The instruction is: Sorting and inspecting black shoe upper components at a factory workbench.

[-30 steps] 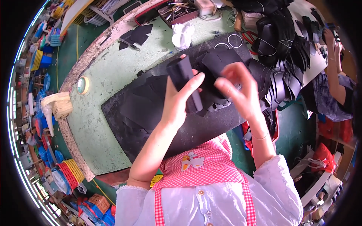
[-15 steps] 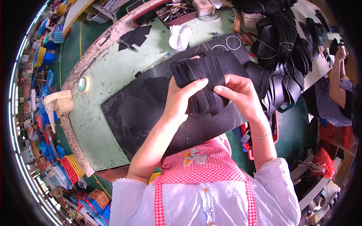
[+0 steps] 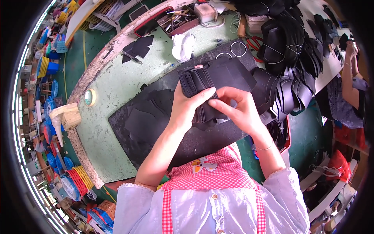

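Observation:
My left hand (image 3: 184,105) is closed round a thick stack of thin black leather-like pieces (image 3: 197,81), its thumb lying across the front. The pieces stand on edge and their layers show like pages. My right hand (image 3: 242,111) meets the right side of the stack, thumb and fingertips pinching at its outermost pieces; the exact grip is partly hidden. Beneath both hands lies a dark work board (image 3: 187,142). Loose black pieces (image 3: 150,111) are spread on its left part, and more flat black pieces (image 3: 231,76) lie behind my right hand.
Bundles of black pieces (image 3: 272,43) tied with white bands pile up at the right. Two white rings (image 3: 238,48), red-handled scissors or pliers (image 3: 255,43), a white wrapped bundle (image 3: 183,46), a tool tray (image 3: 181,23) and a tape roll (image 3: 90,97) surround the board. A co-worker's arm (image 3: 349,80) shows far right.
My right hand has moved left, closer to my left thumb. The pieces fanned out at the stack's right side are now gathered closer to it. The whole view has shifted slightly.

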`<state>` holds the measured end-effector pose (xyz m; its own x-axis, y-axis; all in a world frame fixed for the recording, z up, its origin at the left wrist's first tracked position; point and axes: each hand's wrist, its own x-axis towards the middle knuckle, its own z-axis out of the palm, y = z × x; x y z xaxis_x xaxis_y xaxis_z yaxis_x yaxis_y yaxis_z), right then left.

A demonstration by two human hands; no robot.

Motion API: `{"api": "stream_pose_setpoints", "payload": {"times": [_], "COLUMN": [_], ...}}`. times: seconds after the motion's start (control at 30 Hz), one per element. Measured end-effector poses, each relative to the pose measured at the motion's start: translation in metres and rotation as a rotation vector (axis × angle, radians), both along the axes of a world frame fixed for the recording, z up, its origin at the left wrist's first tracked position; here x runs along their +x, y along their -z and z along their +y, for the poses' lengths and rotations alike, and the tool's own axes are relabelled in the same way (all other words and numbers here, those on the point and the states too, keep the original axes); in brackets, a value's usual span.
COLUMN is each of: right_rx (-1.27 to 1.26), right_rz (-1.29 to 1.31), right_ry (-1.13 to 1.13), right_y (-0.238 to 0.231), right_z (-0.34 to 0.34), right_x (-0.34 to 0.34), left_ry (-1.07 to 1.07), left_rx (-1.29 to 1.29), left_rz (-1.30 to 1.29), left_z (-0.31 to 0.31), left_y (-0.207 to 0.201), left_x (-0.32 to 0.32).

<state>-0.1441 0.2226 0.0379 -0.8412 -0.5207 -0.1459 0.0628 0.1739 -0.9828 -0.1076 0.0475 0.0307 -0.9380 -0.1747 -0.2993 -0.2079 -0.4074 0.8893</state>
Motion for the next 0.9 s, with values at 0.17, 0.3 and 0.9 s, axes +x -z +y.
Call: {"api": "stream_pose_setpoints", "payload": {"times": [0.17,0.3,0.9], "right_rx": [-0.203,-0.229,0.006], "right_rz": [-0.208,-0.227,0.05], "right_ry": [0.053,0.063,0.185], "right_y": [0.01,0.013,-0.008], "right_z": [0.005,0.008,0.011], "right_x": [-0.01,-0.012,-0.009], "left_ry": [-0.014,-0.052,-0.091], "left_rx": [0.085,0.072,-0.046], "left_rz": [-0.044,-0.096,0.04], "left_z": [-0.009,-0.01,-0.008], "left_y": [-0.007,-0.006,-0.003], "left_x": [-0.001,0.001,0.013]}}
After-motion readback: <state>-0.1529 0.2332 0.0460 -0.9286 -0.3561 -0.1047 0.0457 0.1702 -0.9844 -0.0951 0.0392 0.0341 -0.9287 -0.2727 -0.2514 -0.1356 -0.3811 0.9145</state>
